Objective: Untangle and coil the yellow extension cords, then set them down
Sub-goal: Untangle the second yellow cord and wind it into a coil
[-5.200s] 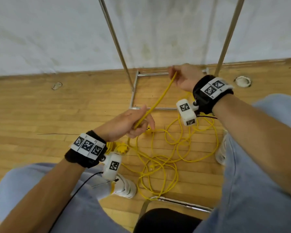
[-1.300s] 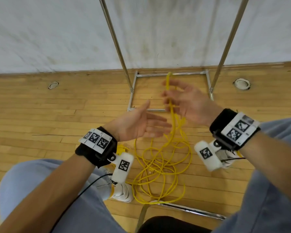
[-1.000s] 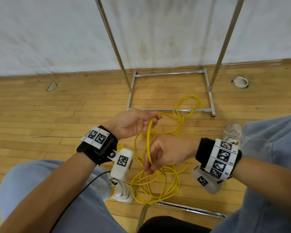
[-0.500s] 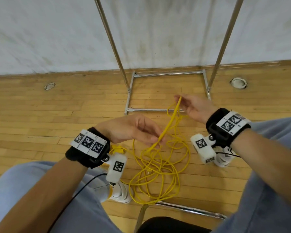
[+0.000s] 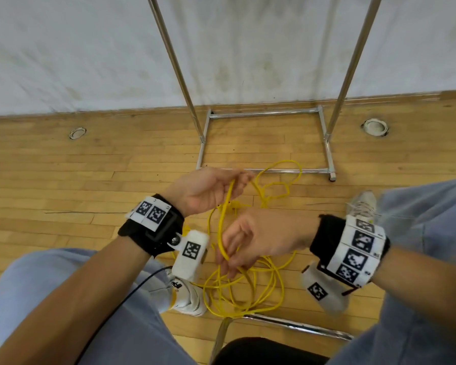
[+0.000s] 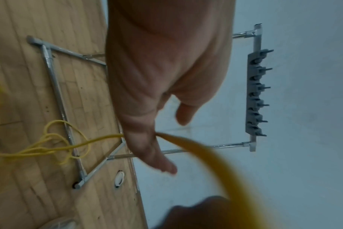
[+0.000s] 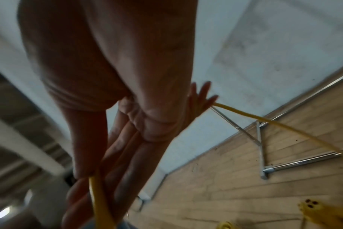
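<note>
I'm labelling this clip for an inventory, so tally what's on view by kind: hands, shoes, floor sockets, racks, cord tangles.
Hands holding cord: 2, left hand, right hand
White sneakers: 2
Round metal floor sockets: 2
Chrome tube rack: 1
Tangled yellow extension cord pile: 1; separate cords cannot be counted
Total: 8

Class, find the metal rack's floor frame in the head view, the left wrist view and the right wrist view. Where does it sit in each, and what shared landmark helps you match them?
Head: floor frame, upper centre, by the wall.
Left wrist: floor frame, left side, turned sideways.
Right wrist: floor frame, right edge, only a corner.
Shared landmark: the yellow cord crossing the frame's bar.
</note>
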